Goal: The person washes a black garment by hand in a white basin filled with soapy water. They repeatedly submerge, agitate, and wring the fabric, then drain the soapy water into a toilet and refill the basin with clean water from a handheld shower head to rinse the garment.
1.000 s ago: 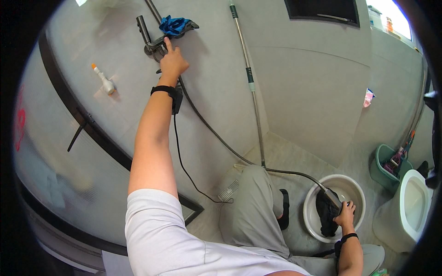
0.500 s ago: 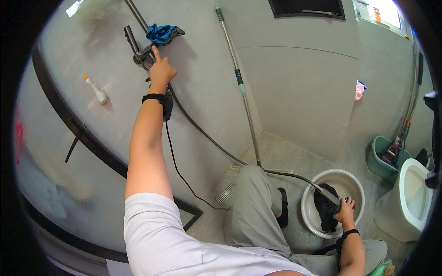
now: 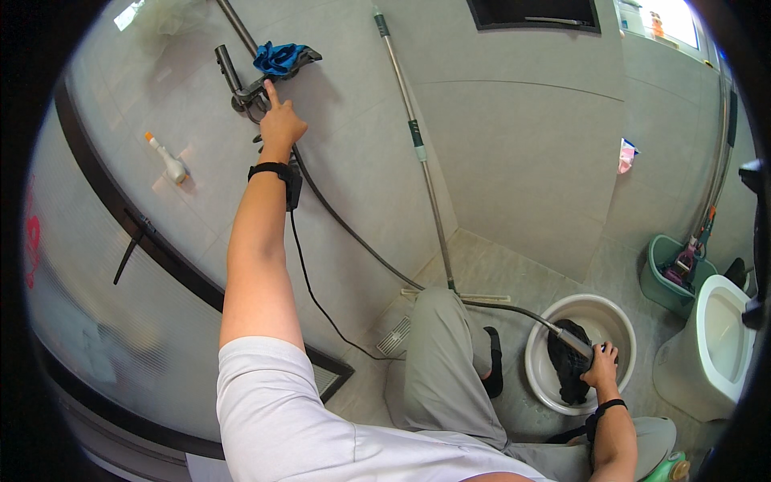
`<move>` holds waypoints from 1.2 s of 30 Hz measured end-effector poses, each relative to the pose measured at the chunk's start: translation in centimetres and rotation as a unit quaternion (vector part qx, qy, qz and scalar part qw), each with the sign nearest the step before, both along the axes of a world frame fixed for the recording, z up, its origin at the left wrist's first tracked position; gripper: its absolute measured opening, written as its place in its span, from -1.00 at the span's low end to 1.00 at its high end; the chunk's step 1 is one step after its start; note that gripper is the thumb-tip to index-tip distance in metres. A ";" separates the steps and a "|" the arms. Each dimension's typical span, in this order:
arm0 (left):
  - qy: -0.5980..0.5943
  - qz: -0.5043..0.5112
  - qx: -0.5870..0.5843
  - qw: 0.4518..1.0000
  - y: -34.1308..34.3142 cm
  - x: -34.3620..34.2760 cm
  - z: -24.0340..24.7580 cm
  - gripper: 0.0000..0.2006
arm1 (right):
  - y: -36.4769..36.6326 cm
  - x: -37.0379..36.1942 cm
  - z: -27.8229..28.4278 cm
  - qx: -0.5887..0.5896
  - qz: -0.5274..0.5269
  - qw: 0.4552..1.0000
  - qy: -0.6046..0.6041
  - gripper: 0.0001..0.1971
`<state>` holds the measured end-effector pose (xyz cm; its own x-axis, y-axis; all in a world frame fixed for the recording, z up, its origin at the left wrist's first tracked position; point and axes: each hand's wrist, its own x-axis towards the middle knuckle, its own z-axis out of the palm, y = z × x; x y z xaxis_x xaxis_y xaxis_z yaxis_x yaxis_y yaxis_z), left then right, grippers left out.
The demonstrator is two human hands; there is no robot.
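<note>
My left hand [image 3: 283,127] is raised to the dark grey shower mixer [image 3: 252,98] on the wall, its index finger stretched out against the fixture. The other fingers are partly hidden behind the hand. In my right hand [image 3: 601,368] is a grey shower head [image 3: 573,342], held low over a round white basin [image 3: 626,333]. A wet-looking dark cloth [image 3: 569,374] lies inside that basin. The shower hose [image 3: 361,246] hangs down the wall, passes behind my knee and reaches the shower head. I cannot make out any water flowing.
A blue cloth [image 3: 279,59] rests on the fixture. A pole [image 3: 430,193] leans in the corner. At right stand a green bucket [image 3: 663,283] with a mop [image 3: 684,265] and a white toilet [image 3: 699,377]. A glass door [image 3: 120,297] fills the left; a floor drain [image 3: 394,336] lies below.
</note>
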<state>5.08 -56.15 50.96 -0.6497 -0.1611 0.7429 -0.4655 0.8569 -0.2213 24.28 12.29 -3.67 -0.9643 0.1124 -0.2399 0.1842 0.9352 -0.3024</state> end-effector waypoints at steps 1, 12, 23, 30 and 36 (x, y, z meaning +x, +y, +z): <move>-0.002 0.002 0.000 1.000 0.1 0.0 0.0 -0.61 | 0.0 0.0 -0.1 0.004 0.001 1.000 -0.002 -0.06; -0.007 0.007 0.024 1.000 0.9 0.4 0.1 -0.53 | 0.2 0.2 -0.4 -0.003 0.004 1.000 0.018 -0.07; -0.011 0.013 0.033 0.999 1.3 0.6 0.2 -0.59 | 0.2 0.1 -0.5 0.001 0.002 1.000 0.009 -0.07; -0.013 0.017 0.035 0.999 1.8 0.9 0.2 -0.54 | 0.3 0.2 -0.6 0.007 0.004 1.000 0.012 -0.07; -0.019 0.021 0.035 0.999 1.6 0.7 0.3 -0.43 | 0.3 0.0 -0.5 0.007 0.004 1.000 0.013 -0.09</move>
